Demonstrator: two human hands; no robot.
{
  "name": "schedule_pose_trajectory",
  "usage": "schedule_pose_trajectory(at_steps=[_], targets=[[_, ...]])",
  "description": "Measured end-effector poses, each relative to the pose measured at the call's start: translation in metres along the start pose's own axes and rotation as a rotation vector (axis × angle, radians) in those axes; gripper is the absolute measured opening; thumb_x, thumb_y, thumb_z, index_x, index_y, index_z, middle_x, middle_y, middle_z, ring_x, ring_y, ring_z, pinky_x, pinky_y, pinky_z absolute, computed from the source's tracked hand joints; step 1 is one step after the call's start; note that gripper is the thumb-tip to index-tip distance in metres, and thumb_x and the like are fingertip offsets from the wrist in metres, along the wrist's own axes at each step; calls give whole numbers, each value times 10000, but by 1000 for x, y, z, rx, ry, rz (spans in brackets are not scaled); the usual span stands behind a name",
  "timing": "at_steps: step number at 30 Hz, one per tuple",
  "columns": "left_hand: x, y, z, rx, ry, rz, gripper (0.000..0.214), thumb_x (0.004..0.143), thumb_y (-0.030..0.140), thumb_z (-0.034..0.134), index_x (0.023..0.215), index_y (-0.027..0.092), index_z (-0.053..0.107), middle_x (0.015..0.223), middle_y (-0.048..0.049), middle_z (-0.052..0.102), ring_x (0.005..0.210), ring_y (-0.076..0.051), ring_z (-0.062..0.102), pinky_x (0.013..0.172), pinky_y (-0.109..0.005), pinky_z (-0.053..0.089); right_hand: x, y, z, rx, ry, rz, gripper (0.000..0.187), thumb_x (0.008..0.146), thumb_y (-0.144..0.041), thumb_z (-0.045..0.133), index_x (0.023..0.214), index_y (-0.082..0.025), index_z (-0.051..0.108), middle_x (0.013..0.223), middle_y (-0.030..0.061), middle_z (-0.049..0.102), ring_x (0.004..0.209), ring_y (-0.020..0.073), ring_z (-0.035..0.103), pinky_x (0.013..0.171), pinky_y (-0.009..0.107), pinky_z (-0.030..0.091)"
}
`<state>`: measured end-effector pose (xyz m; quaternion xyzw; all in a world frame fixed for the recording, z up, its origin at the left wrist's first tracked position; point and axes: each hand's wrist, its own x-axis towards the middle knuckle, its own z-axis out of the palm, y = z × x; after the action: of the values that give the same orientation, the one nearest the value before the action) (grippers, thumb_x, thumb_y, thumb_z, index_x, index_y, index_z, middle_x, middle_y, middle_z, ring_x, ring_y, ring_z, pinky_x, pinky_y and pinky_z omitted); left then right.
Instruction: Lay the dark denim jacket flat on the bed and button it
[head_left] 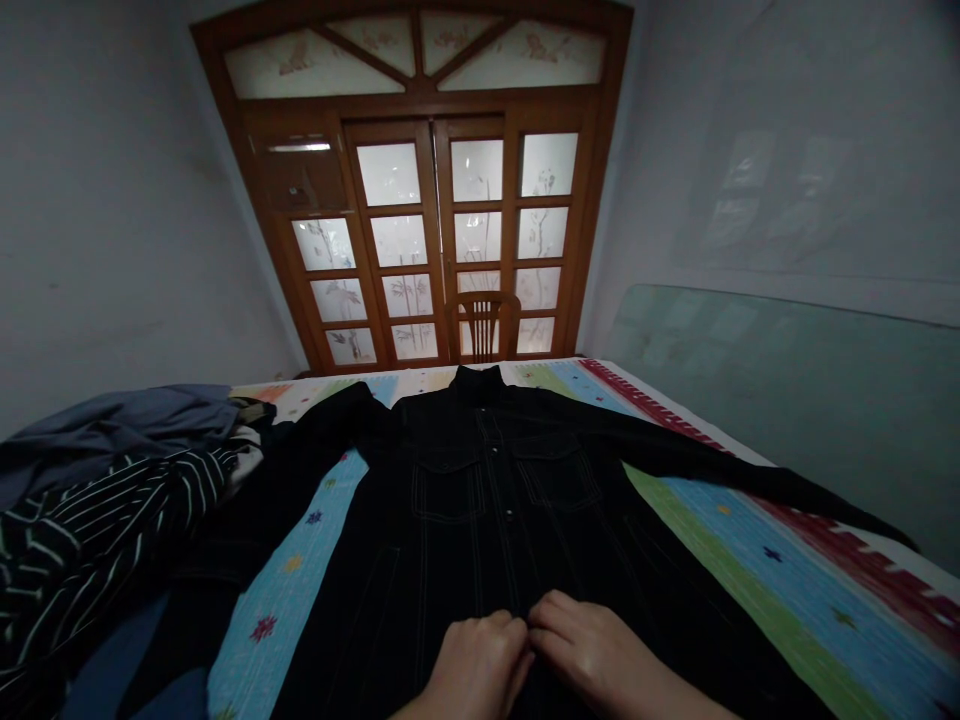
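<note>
A black denim shirt [487, 500] with pale contrast stitching lies spread face up across a bed, filling the lower middle of the frame. Its collar points to the top centre and its sleeves stretch out to either side. It has two flapped chest pockets and small light buttons down the front placket [504, 545].

The left hand [476, 665] and the right hand [600, 650] lie side by side on the lower part of the shirt at the bottom centre, almost meeting at the placket. The fingers [551, 622] of both hands are curled and narrow, their tips close together on the dark cloth. Whether they grip the cloth or a button is hidden, so that cannot be told.

Under the shirt is a quilt [780, 560] striped in blue, green and red, with small stars. At the left of the frame, a black-and-white striped garment [90, 540] and a grey-blue cloth [120, 430] are heaped on the bed, close beside the shirt's sleeve. A large glass pane [787, 400] leans against the wall at the right. At the top centre stands a wooden door with frosted panes [420, 240], with a wooden chair [484, 325] before it, beyond the bed.
</note>
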<state>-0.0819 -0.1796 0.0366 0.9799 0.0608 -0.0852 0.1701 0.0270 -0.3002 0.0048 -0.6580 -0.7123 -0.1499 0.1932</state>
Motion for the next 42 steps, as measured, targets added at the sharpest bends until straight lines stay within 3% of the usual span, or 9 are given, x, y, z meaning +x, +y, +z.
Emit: schedule_pose_trajectory(at_steps=[4,8,12,15,20,25,33,37,42], targets=[[0,0,2,-34,41,6,227,801,198,351,798,157,574,814,-97,632,732,-250,608,588,-299,426,2,-4,7,-153,-45,-8,165,763,-82,454,627,-170,486,610,0,521,564,129,446,413,241,278],[0,-1,4,-111,55,-42,196,776,197,383,782,168,577,834,-93,636,757,-250,597,620,-311,401,3,-3,5,-101,-102,24,106,712,-106,472,632,-175,475,624,-1,514,570,128,433,426,249,270],[3,-6,3,-277,87,-155,131,698,208,500,803,186,575,789,-40,643,717,-196,579,601,-263,377,4,-2,0,-71,53,-20,173,739,-76,375,639,-163,486,619,14,511,558,129,416,439,258,248],[5,-9,1,-363,94,-230,99,670,234,530,706,158,581,691,-27,618,631,-157,539,551,-234,346,5,-4,-4,-88,177,-101,296,789,-48,289,585,-162,471,580,19,492,528,126,390,441,264,228],[7,-9,4,-667,123,-256,90,655,220,520,622,138,534,595,31,512,573,-100,466,530,-204,328,5,-7,-13,-49,175,-129,387,845,-68,211,600,-159,497,586,32,494,542,132,407,463,266,272],[12,-4,1,-1060,-63,-424,72,632,133,449,581,174,421,425,100,338,360,-46,283,365,-183,199,-1,-7,-12,-59,112,-153,361,845,-65,252,642,-164,534,646,49,544,608,136,474,549,273,365],[22,-2,-16,-1116,-147,-461,121,571,99,412,477,175,404,343,89,355,296,-33,218,334,-209,95,-3,-6,-11,-28,123,-122,301,836,-74,290,710,-162,549,671,54,565,660,142,509,588,275,401],[24,-4,-15,-1132,-144,-436,108,553,117,421,472,180,386,356,96,322,316,-32,216,339,-209,97,1,-1,-20,114,113,39,154,808,-133,381,734,-164,512,710,43,553,645,141,487,539,261,389],[25,-2,-11,-1158,-82,-404,80,558,158,449,496,177,402,372,100,294,340,-38,215,356,-205,109,2,6,-22,426,-27,360,63,753,-201,529,746,-183,469,770,16,521,744,142,487,682,284,421]])
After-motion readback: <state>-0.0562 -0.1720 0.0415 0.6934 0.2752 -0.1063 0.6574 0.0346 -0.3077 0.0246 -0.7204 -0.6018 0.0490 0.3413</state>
